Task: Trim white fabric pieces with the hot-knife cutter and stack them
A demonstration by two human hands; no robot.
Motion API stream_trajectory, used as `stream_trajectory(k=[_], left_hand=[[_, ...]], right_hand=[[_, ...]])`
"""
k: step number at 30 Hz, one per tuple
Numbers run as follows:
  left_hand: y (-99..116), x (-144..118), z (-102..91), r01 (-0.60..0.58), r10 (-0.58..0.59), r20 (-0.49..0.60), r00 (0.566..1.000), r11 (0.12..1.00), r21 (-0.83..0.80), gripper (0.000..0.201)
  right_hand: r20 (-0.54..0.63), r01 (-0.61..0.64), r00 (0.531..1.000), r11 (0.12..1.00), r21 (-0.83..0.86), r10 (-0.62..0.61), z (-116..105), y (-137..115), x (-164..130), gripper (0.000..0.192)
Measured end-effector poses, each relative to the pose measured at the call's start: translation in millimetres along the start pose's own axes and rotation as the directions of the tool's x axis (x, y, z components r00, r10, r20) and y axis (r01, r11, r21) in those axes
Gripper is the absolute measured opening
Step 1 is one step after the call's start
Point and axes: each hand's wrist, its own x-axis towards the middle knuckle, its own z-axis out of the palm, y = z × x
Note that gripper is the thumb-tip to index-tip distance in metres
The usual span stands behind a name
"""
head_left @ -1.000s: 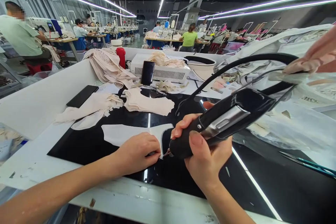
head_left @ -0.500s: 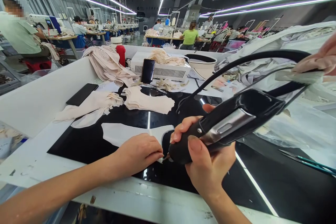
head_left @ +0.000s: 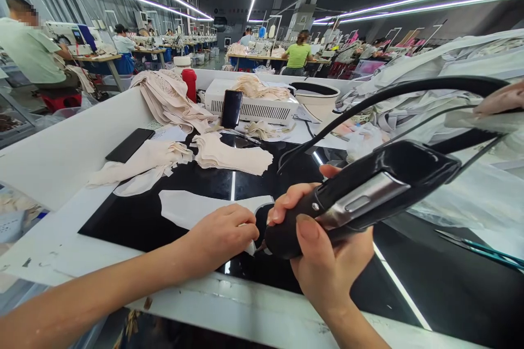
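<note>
My right hand (head_left: 327,251) is wrapped around a thick black corded hand tool (head_left: 368,196) with a silver lever on its side. The tool's small tip points down and left, close to my left fingers. My left hand (head_left: 225,232) has its fingers closed on the edge of a white fabric piece (head_left: 188,207). That piece lies on a glossy black board (head_left: 123,229), and its curved right end runs up to the tool. What the tip touches is partly hidden by the hand and the tool.
A stack of cream fabric pieces (head_left: 231,155) lies beyond, with more fabric (head_left: 143,163) to its left. A propped phone (head_left: 231,109), a white vented box (head_left: 256,103) and a black cable (head_left: 393,92) are near. Teal-handled scissors (head_left: 483,251) lie right. Co-workers sit behind.
The tool's rear end has swung slightly to the right, along with its cable. My left hand has shifted a little and still holds the fabric edge.
</note>
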Motion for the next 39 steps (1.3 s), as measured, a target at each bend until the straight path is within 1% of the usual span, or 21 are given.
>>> stream_trajectory(k=[3, 7, 9, 12, 15, 18, 21, 25, 29, 35, 39], left_hand=[[-2, -1, 2.8, -0.053, 0.053, 0.018, 0.998, 0.999, 0.001, 0.019], [-3, -1, 1.9, -0.048, 0.046, 0.083, 0.995, 0.999, 0.024, 0.020], [-3, -2, -0.8, -0.055, 0.052, 0.093, 0.994, 0.998, 0.035, 0.022], [-3, -6, -6.4, -0.084, 0.082, 0.074, 0.994, 0.996, 0.023, 0.023], [-5, -12, -11.4, -0.120, 0.121, 0.056, 0.991, 0.992, -0.028, 0.022], [-9, -17, -14.0, -0.165, 0.169, 0.049, 0.984, 0.984, -0.066, 0.027], [-11, -20, -13.5, -0.195, 0.197, 0.028, 0.980, 0.979, -0.064, 0.031], [-13, -22, -11.2, -0.208, 0.208, -0.005, 0.978, 0.977, -0.046, 0.030], [-12, -21, -11.3, -0.213, 0.212, -0.026, 0.977, 0.976, -0.051, 0.027], [-12, -21, -11.4, -0.195, 0.195, -0.007, 0.981, 0.979, -0.063, 0.026], [-14, -22, -9.4, -0.211, 0.209, -0.027, 0.977, 0.975, -0.072, 0.024]], right_hand=[[-0.014, -0.001, 1.000, 1.000, 0.007, 0.001, 0, 1, 0, 0.055], [-0.019, 0.000, 1.000, 1.000, 0.004, 0.001, 0, 1, -1, 0.052], [-0.018, 0.002, 1.000, 1.000, -0.007, -0.002, 0, 1, -1, 0.052], [-0.024, 0.002, 1.000, 1.000, -0.013, -0.002, 0, 1, -1, 0.052], [-0.032, -0.001, 0.999, 1.000, -0.010, 0.001, 0, 0, -1, 0.051], [-0.030, -0.006, 1.000, 1.000, -0.007, 0.006, 0, 0, -1, 0.047], [-0.032, -0.014, 0.999, 1.000, 0.008, 0.015, -1, 0, 0, 0.047], [-0.042, -0.024, 0.999, 1.000, 0.019, 0.025, -1, 0, 0, 0.049], [-0.050, -0.027, 0.998, 1.000, 0.004, 0.027, -1, -1, 0, 0.047], [-0.034, -0.011, 0.999, 1.000, -0.009, 0.010, 0, 0, 1, 0.042], [-0.053, -0.007, 0.999, 1.000, 0.000, 0.007, 0, 0, 1, 0.044]])
